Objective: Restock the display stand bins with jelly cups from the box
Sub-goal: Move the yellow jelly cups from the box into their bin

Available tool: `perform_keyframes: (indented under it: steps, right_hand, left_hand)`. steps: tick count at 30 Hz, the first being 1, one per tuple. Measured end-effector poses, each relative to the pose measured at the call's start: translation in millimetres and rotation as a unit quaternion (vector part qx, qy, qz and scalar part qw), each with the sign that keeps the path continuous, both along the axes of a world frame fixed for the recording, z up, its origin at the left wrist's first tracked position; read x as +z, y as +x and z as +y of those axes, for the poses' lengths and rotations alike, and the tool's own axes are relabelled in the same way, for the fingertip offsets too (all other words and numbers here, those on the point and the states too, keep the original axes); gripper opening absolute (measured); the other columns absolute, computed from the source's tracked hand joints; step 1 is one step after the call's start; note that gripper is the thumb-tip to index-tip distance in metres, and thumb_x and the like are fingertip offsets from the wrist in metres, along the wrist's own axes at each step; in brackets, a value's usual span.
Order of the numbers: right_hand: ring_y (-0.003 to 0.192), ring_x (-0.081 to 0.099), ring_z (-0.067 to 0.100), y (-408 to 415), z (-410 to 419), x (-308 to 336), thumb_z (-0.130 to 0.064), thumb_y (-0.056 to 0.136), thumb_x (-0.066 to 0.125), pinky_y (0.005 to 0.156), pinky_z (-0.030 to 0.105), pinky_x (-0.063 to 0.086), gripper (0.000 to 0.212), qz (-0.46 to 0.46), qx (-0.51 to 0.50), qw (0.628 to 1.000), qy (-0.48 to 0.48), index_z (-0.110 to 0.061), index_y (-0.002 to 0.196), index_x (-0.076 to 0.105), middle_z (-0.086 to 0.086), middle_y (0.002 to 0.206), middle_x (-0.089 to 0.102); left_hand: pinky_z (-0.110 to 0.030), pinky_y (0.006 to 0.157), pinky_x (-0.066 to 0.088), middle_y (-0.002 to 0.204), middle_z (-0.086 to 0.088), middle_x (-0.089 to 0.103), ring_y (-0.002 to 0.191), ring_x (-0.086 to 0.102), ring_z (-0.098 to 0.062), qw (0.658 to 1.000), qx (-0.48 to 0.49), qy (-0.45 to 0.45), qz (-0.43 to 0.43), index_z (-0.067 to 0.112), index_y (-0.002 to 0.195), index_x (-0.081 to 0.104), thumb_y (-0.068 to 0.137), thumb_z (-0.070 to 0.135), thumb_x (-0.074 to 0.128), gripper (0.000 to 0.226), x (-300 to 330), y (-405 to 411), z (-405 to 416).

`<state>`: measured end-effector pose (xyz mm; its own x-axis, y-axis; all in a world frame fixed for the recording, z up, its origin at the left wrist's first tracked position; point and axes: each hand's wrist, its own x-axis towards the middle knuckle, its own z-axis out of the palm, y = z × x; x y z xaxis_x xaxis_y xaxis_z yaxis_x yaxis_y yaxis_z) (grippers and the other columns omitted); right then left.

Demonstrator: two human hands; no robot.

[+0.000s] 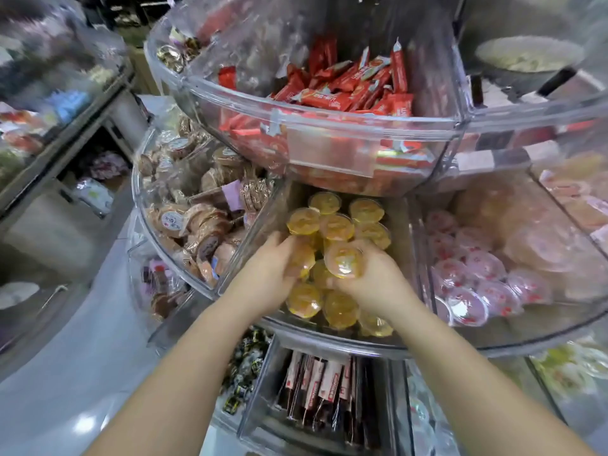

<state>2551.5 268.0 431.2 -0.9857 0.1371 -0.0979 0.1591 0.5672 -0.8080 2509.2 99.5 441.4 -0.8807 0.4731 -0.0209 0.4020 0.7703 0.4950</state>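
Observation:
Several yellow jelly cups (335, 227) lie in the middle-tier clear bin (329, 337) of a round tiered display stand. Both my hands are inside that bin, above the pile. My left hand (268, 274) is curled around a yellow jelly cup (304, 258). My right hand (375, 278) grips another yellow jelly cup (343, 260), lid facing me. More cups sit under and in front of the hands. The box is not in view.
The bin to the right holds pink jelly cups (473, 284). The bin to the left holds round brown snacks (197, 218). The upper tier (329, 126) with red wrapped bars overhangs the yellow bin. Lower bins hold dark snack sticks (322, 390). Shelving stands at left.

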Motion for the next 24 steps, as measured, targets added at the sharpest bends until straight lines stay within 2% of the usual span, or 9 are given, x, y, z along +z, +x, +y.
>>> perform_keyframes:
  steps: [2, 4, 8, 11, 14, 16, 19, 21, 24]
  right_hand:
    - [0.086, 0.056, 0.018, -0.3, -4.6, -0.3, -0.019, 0.076, 0.071, 0.065, 0.025, 0.038, 0.028, 0.009, 0.01, 0.999, 0.03, -0.018, 0.098, 0.053, -0.003, 0.091, 0.058]
    - [0.089, 0.06, 0.024, 1.8, -9.7, -2.4, -0.019, 0.081, 0.064, 0.069, 0.029, 0.045, 0.021, 0.021, 0.025, 0.998, 0.052, -0.011, 0.098, 0.055, 0.005, 0.097, 0.064]
    - [0.099, 0.059, 0.025, 5.0, -8.3, -7.7, -0.025, 0.08, 0.066, 0.074, 0.027, 0.043, 0.037, -0.022, 0.036, 0.997, 0.071, -0.014, 0.112, 0.05, 0.004, 0.108, 0.063]
    - [0.101, 0.058, 0.021, 3.8, -0.9, -8.9, -0.03, 0.075, 0.071, 0.077, 0.028, 0.043, 0.047, -0.073, 0.028, 0.997, 0.026, -0.023, 0.116, 0.049, -0.003, 0.106, 0.06]
    - [0.095, 0.058, 0.018, 2.7, 1.4, -10.2, -0.031, 0.073, 0.072, 0.077, 0.032, 0.048, 0.043, -0.095, 0.003, 0.995, -0.025, -0.028, 0.11, 0.05, -0.008, 0.099, 0.058]
    - [0.09, 0.062, 0.021, 1.1, -0.3, -11.3, -0.03, 0.074, 0.071, 0.077, 0.04, 0.055, 0.037, -0.098, -0.009, 0.994, -0.056, -0.031, 0.104, 0.049, -0.006, 0.095, 0.061]
    - [0.092, 0.064, 0.026, -1.6, -4.8, -12.0, -0.028, 0.075, 0.071, 0.081, 0.046, 0.055, 0.036, -0.109, -0.011, 0.991, -0.083, -0.03, 0.102, 0.046, 0.0, 0.098, 0.063]
    - [0.093, 0.064, 0.025, -4.0, -7.5, -13.0, -0.028, 0.075, 0.071, 0.083, 0.046, 0.055, 0.038, -0.12, 0.001, 0.989, -0.087, -0.029, 0.102, 0.045, 0.002, 0.1, 0.064]
    - [0.08, 0.066, 0.019, -6.9, -9.1, -15.8, -0.027, 0.077, 0.07, 0.076, 0.039, 0.058, 0.026, -0.138, 0.011, 0.983, -0.119, -0.035, 0.09, 0.048, 0.001, 0.088, 0.066]
  left_hand:
    - [-0.028, 0.102, 0.028, 0.134, -0.017, 0.041, 0.127, 0.039, -0.033, 1.0, -0.008, -0.012, -0.014, 0.009, 0.138, 0.035, 0.084, 0.005, 0.058, 0.059, -5.5, -5.3, 3.3]
    - [-0.021, 0.1, 0.025, 0.142, -0.018, 0.035, 0.133, 0.033, -0.032, 0.999, -0.015, -0.019, -0.032, 0.012, 0.141, 0.03, 0.085, 0.004, 0.056, 0.062, -9.2, -9.4, 2.4]
    - [-0.025, 0.097, 0.033, 0.142, -0.02, 0.03, 0.132, 0.035, -0.032, 0.994, 0.014, -0.035, -0.106, 0.032, 0.143, 0.025, 0.083, 0.024, 0.065, 0.073, -10.0, -10.8, -0.7]
    - [-0.03, 0.093, 0.04, 0.131, -0.013, 0.042, 0.116, 0.05, -0.032, 0.996, 0.029, -0.045, -0.076, 0.03, 0.141, 0.026, 0.081, 0.036, 0.067, 0.073, -11.6, -10.4, 1.5]
    - [-0.027, 0.089, 0.041, 0.13, -0.009, 0.048, 0.115, 0.053, -0.029, 0.998, 0.029, 0.008, -0.055, 0.02, 0.138, 0.027, 0.082, 0.019, 0.066, 0.068, -13.9, -9.6, 1.9]
    - [-0.023, 0.083, 0.037, 0.131, -0.011, 0.051, 0.115, 0.053, -0.031, 0.997, 0.049, 0.032, -0.048, 0.012, 0.136, 0.027, 0.081, 0.008, 0.061, 0.065, -14.7, -9.9, 0.4]
    - [-0.032, 0.095, 0.037, 0.138, -0.016, 0.045, 0.124, 0.045, -0.034, 0.997, 0.078, 0.013, -0.017, 0.011, 0.141, 0.028, 0.08, 0.001, 0.056, 0.068, -14.8, -11.7, 0.2]
    - [-0.037, 0.099, 0.037, 0.139, -0.017, 0.043, 0.124, 0.043, -0.036, 0.997, 0.08, 0.001, -0.008, 0.018, 0.143, 0.032, 0.079, 0.0, 0.052, 0.07, -15.0, -13.5, 1.1]
    - [-0.037, 0.092, 0.043, 0.131, -0.016, 0.048, 0.117, 0.05, -0.036, 0.997, 0.064, 0.006, -0.035, 0.021, 0.143, 0.027, 0.081, 0.011, 0.059, 0.07, -17.9, -14.5, 1.6]
